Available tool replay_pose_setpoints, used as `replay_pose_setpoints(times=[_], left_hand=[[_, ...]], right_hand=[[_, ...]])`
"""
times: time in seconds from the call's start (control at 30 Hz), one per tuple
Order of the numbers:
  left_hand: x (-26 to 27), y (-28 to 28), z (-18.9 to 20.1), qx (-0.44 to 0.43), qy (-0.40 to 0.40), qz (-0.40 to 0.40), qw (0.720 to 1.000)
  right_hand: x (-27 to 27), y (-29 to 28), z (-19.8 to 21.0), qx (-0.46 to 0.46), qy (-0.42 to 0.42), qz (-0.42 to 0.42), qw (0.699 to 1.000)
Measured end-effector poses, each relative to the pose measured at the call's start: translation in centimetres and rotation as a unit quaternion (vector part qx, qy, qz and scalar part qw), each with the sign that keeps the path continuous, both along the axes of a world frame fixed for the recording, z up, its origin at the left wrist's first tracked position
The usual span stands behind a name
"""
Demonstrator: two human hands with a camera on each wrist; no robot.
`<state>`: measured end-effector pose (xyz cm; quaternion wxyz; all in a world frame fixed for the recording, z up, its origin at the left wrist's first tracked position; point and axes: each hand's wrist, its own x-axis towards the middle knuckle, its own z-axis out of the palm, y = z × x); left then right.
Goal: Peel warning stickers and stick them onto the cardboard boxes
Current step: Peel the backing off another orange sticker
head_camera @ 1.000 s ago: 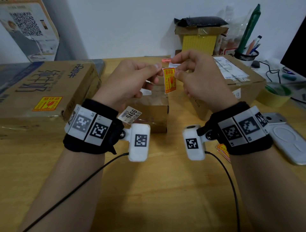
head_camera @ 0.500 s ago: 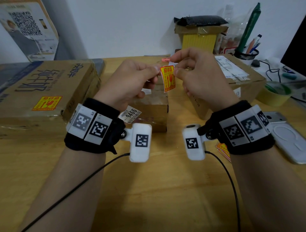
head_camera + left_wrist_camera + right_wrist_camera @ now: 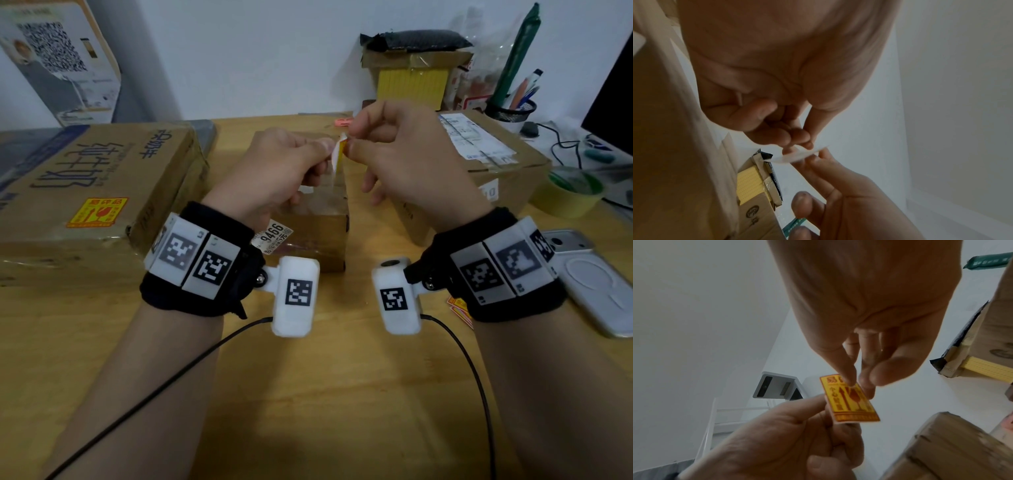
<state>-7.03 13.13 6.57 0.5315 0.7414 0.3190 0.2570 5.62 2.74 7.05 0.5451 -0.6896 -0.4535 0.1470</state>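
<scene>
Both hands hold one yellow-and-red warning sticker point(image 3: 851, 400) in the air above the small cardboard box point(image 3: 318, 222). In the head view the sticker point(image 3: 337, 154) shows edge-on. My right hand point(image 3: 352, 140) pinches its top with thumb and fingers point(image 3: 865, 382). My left hand point(image 3: 325, 150) pinches its left edge, and the left wrist view shows the sticker's white back point(image 3: 797, 156). A large box point(image 3: 85, 171) on the left carries a stuck-on sticker point(image 3: 97, 212). A third box point(image 3: 479, 164) with a shipping label stands to the right.
Spare stickers point(image 3: 460, 308) lie under my right wrist. A phone point(image 3: 589, 284) and a roll of tape point(image 3: 575, 195) sit at the right. A pen holder point(image 3: 510, 109), a yellow box point(image 3: 411, 82) and a monitor edge point(image 3: 613, 102) stand at the back.
The sticker has turned from facing me to edge-on between the fingertips. Both hands have closed in on it and stayed above the small box.
</scene>
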Motion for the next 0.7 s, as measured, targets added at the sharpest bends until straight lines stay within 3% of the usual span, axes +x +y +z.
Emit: replay_pose_setpoints(times=[0.3,0.57,0.7], left_hand=[[-0.26,0.03,0.26,0.009,-0.018,0.01,1.0],[-0.21,0.09,0.05,0.016,-0.007,-0.001,1.0],[-0.13,0.62,-0.08,0.008,-0.011,0.034,0.999]], right_hand=[[-0.69,-0.55,0.39,-0.044,-0.074,-0.017,0.996],[-0.59,-0.37,0.27,-0.066,-0.08,-0.024,0.994],[0.04,-0.41,0.03,-0.06,-0.067,-0.035,0.995]])
